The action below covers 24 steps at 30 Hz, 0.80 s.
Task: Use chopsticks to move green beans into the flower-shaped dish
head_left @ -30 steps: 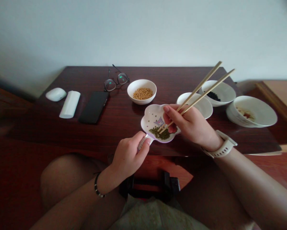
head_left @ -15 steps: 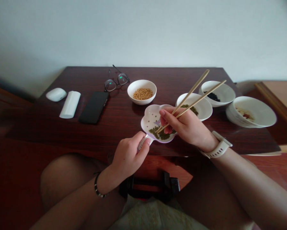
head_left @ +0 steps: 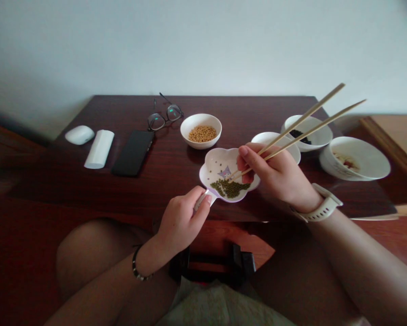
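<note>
Brown table [head_left: 169,172], pale wall [head_left: 203,50] behind.

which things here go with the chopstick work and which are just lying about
In the work:
chopsticks, in the right hand
flower-shaped dish, held by the left hand
green beans in the dish
perhaps the half-hidden bowl, yellow-bean bowl, dark-bits bowl, large bowl

Apparently just lying about:
glasses
black slab
white cylinder
rounded white object
</note>
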Each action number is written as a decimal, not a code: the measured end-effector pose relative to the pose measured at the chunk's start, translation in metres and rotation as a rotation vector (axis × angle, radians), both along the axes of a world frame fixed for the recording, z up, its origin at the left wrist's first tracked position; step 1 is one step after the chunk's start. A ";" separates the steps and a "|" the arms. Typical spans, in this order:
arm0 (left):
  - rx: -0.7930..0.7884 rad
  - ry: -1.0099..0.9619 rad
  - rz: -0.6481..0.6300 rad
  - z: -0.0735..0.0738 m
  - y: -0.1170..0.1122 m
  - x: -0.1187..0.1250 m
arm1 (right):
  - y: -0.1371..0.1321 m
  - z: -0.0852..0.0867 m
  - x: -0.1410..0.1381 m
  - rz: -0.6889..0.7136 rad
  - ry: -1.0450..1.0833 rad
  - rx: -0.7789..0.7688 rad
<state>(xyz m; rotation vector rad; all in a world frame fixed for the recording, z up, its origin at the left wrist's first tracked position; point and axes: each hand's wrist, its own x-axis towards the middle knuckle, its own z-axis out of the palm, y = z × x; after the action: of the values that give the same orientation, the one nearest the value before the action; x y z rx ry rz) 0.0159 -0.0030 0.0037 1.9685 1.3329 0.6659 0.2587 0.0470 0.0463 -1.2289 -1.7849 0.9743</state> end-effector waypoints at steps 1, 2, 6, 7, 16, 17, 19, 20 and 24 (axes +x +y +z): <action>-0.022 -0.023 0.006 0.001 0.000 -0.001 | -0.001 0.001 0.001 -0.008 0.005 0.003; -0.045 -0.048 0.011 0.002 0.001 -0.001 | -0.002 0.001 0.001 -0.016 0.008 0.009; -0.144 -0.179 0.024 0.007 0.001 -0.005 | -0.005 0.004 0.004 -0.084 0.031 0.033; -0.173 -0.216 0.026 0.008 0.001 -0.007 | -0.007 0.005 0.005 -0.105 0.041 0.033; -0.463 -0.460 0.057 0.013 -0.002 -0.013 | -0.022 0.020 0.003 -0.200 0.150 0.054; -0.465 -0.468 0.052 0.012 -0.004 -0.013 | -0.023 0.020 0.003 -0.202 0.158 0.052; -0.448 -0.472 0.037 0.011 -0.006 -0.014 | -0.024 0.020 0.004 -0.211 0.169 0.038; -0.433 -0.466 0.027 0.010 -0.008 -0.014 | -0.025 0.020 0.005 -0.219 0.169 0.029; -0.353 -0.455 0.022 0.006 -0.011 -0.015 | -0.028 0.025 0.004 -0.230 0.125 -0.005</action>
<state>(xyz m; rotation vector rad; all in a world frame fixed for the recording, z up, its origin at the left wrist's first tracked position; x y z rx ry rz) 0.0005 -0.0141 0.0099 1.4183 1.1017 0.7729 0.2631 0.0185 0.0712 -1.3137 -1.5075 0.9022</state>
